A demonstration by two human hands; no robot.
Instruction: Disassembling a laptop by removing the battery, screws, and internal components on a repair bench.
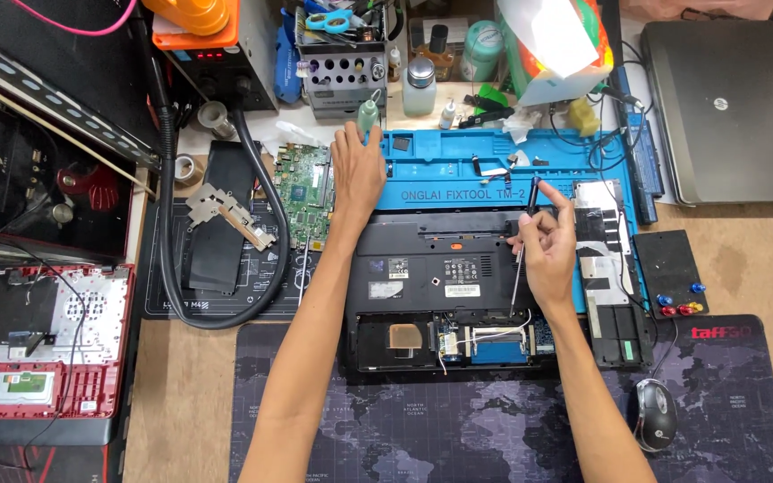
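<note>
A black laptop [431, 277] lies upside down on the blue repair mat [458, 179], its lower compartment open with a cable and boards showing. My right hand [547, 246] grips a thin screwdriver [522, 255] upright, its tip down in the open compartment at the laptop's right side. My left hand [357, 170] reaches flat toward the mat's far-left trays, fingers spread, beside a green circuit board [304, 192]. It holds nothing that I can see.
A black hose [167, 224] loops around a metal heatsink [230, 215] at left. A red disassembled laptop [38, 344] sits far left, a closed grey laptop [731, 107] at back right. A mouse [655, 413] rests on the map-print desk pad [494, 429]. Bottles and tools crowd the back.
</note>
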